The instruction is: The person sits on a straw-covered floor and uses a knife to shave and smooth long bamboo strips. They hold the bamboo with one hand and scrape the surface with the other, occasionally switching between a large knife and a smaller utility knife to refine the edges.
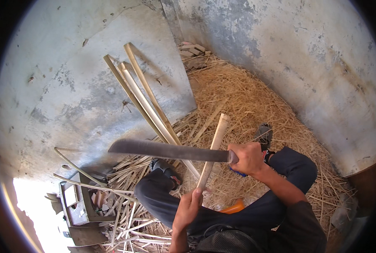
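Note:
My right hand [247, 157] is closed round the handle of a machete [171, 150], whose long dark blade points left. The blade crosses over a pale split bamboo strip [218, 134]; I cannot tell whether they touch. Closed on the strip's lower end is my left hand [188, 207], in front of my lap. The strip slants up and to the right, away from me. Several long bamboo strips [148, 97] lean against the wall just beyond the blade.
Straw-like shavings [234, 90] cover the floor between two worn walls [289, 55]. Split sticks [129, 227] lie in a heap at lower left, beside a grey box [76, 206] with scraps. Something orange [233, 206] shows between my legs. Brick pieces [194, 50] sit in the far corner.

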A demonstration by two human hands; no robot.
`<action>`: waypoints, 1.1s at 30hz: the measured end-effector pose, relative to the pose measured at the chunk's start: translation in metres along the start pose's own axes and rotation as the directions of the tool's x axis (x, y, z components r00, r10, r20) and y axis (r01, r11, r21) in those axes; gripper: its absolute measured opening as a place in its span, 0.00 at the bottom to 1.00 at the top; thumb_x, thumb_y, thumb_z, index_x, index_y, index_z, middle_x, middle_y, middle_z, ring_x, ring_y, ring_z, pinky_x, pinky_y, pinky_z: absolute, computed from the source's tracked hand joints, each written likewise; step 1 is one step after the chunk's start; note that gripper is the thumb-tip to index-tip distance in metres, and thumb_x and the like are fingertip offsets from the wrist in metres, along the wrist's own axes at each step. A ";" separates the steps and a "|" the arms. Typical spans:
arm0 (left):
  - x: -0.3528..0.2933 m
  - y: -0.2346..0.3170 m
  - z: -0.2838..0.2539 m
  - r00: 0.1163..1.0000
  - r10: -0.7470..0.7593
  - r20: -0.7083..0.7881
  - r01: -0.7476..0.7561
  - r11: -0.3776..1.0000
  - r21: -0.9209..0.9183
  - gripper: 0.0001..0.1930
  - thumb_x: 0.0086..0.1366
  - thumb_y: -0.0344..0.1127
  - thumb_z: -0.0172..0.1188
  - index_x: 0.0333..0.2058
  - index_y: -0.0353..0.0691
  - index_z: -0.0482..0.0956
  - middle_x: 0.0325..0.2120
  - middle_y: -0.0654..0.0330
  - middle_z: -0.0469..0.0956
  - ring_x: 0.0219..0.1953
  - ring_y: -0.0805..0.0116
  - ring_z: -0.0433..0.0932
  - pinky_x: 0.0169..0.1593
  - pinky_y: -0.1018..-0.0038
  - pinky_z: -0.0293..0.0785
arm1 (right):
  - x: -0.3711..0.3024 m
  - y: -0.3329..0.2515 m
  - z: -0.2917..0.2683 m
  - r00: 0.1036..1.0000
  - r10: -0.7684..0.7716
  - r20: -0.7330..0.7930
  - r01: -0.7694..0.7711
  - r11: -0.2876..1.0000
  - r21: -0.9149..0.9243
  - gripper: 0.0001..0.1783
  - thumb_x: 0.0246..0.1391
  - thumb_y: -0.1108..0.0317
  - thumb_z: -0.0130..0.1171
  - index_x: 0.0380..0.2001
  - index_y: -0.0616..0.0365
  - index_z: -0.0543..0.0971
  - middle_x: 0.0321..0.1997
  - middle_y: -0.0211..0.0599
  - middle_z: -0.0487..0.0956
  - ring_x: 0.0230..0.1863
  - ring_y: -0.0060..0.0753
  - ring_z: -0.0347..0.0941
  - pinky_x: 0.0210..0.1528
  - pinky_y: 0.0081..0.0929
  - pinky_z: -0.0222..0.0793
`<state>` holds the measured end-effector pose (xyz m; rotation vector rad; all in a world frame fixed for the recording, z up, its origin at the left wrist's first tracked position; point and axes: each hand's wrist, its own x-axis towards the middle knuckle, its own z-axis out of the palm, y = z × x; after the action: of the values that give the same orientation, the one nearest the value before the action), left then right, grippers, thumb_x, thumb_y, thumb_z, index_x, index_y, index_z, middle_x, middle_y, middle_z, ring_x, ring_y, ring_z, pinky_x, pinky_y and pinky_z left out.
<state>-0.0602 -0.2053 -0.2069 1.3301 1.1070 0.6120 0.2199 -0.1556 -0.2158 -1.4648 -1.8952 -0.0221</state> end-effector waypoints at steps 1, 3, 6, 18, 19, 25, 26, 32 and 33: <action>-0.002 0.005 0.002 0.998 0.034 -0.045 -0.031 0.997 0.069 0.24 0.85 0.49 0.44 0.36 0.34 0.78 0.17 0.69 0.64 0.18 0.75 0.62 0.27 0.73 0.64 | 0.001 0.005 0.002 0.999 0.027 0.018 -0.026 0.999 -0.031 0.14 0.37 0.64 0.72 0.30 0.50 0.80 0.19 0.37 0.79 0.22 0.46 0.80 0.24 0.42 0.72; -0.004 0.011 0.004 0.986 0.113 -0.126 -0.085 0.975 0.204 0.21 0.84 0.43 0.45 0.39 0.33 0.79 0.16 0.66 0.66 0.17 0.73 0.66 0.28 0.71 0.66 | 0.005 0.013 -0.001 0.997 0.075 0.021 -0.074 0.996 -0.059 0.15 0.38 0.63 0.73 0.32 0.49 0.81 0.21 0.37 0.81 0.23 0.44 0.82 0.25 0.43 0.73; -0.002 -0.002 0.001 0.976 0.186 -0.114 -0.142 0.937 0.318 0.21 0.84 0.41 0.44 0.36 0.32 0.78 0.15 0.59 0.68 0.19 0.69 0.70 0.28 0.68 0.68 | 0.010 0.015 -0.002 0.995 0.099 0.005 -0.099 0.995 -0.013 0.13 0.40 0.62 0.72 0.30 0.50 0.81 0.20 0.38 0.80 0.22 0.46 0.81 0.25 0.43 0.73; -0.039 -0.019 -0.026 0.998 -0.042 0.049 0.032 0.982 0.184 0.29 0.84 0.53 0.41 0.29 0.36 0.72 0.18 0.62 0.70 0.21 0.73 0.69 0.27 0.71 0.64 | 0.032 0.068 -0.016 0.925 0.354 -0.138 -0.362 0.931 -0.038 0.10 0.51 0.64 0.70 0.34 0.57 0.86 0.19 0.44 0.80 0.20 0.48 0.80 0.29 0.42 0.76; -0.035 -0.016 -0.025 0.999 -0.050 0.022 0.045 0.980 0.192 0.28 0.84 0.51 0.41 0.29 0.35 0.73 0.18 0.61 0.69 0.21 0.72 0.68 0.28 0.70 0.65 | 0.028 0.061 -0.017 0.914 0.396 -0.095 -0.397 0.918 0.000 0.09 0.51 0.64 0.70 0.33 0.58 0.86 0.19 0.45 0.80 0.21 0.49 0.80 0.29 0.42 0.76; -0.011 -0.016 -0.032 0.973 -0.227 0.049 0.231 0.969 -0.085 0.27 0.85 0.49 0.41 0.30 0.34 0.73 0.16 0.61 0.66 0.21 0.70 0.67 0.30 0.68 0.67 | 0.011 0.030 -0.007 0.965 0.258 -0.049 -0.251 0.961 0.120 0.16 0.46 0.70 0.72 0.40 0.65 0.87 0.20 0.51 0.80 0.20 0.44 0.81 0.26 0.35 0.73; -0.009 -0.017 -0.031 0.972 -0.231 0.027 0.233 0.970 -0.076 0.26 0.85 0.49 0.42 0.31 0.34 0.73 0.16 0.61 0.65 0.21 0.70 0.67 0.30 0.67 0.67 | 0.007 0.024 -0.005 0.975 0.210 -0.065 -0.200 0.970 0.136 0.15 0.46 0.70 0.73 0.39 0.64 0.87 0.20 0.51 0.80 0.20 0.45 0.81 0.26 0.36 0.73; 0.004 -0.007 0.002 0.955 0.211 -0.206 -0.144 0.944 0.298 0.22 0.84 0.45 0.46 0.32 0.34 0.73 0.17 0.60 0.68 0.20 0.68 0.71 0.29 0.64 0.68 | -0.002 -0.008 0.003 0.994 0.034 0.100 -0.039 0.998 0.051 0.16 0.36 0.66 0.71 0.33 0.53 0.83 0.19 0.41 0.79 0.21 0.47 0.80 0.26 0.40 0.75; 0.003 -0.003 0.004 0.946 0.234 -0.224 -0.142 0.922 0.360 0.21 0.84 0.44 0.46 0.32 0.34 0.73 0.17 0.60 0.68 0.20 0.68 0.72 0.29 0.64 0.68 | -0.002 -0.010 0.004 0.993 0.023 0.116 -0.028 0.999 0.041 0.15 0.37 0.66 0.71 0.33 0.54 0.83 0.19 0.41 0.80 0.21 0.47 0.81 0.26 0.40 0.75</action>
<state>-0.0566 -0.2050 -0.2114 1.7052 1.3537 0.7833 0.2093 -0.1592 -0.2154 -1.4896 -1.9566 0.1160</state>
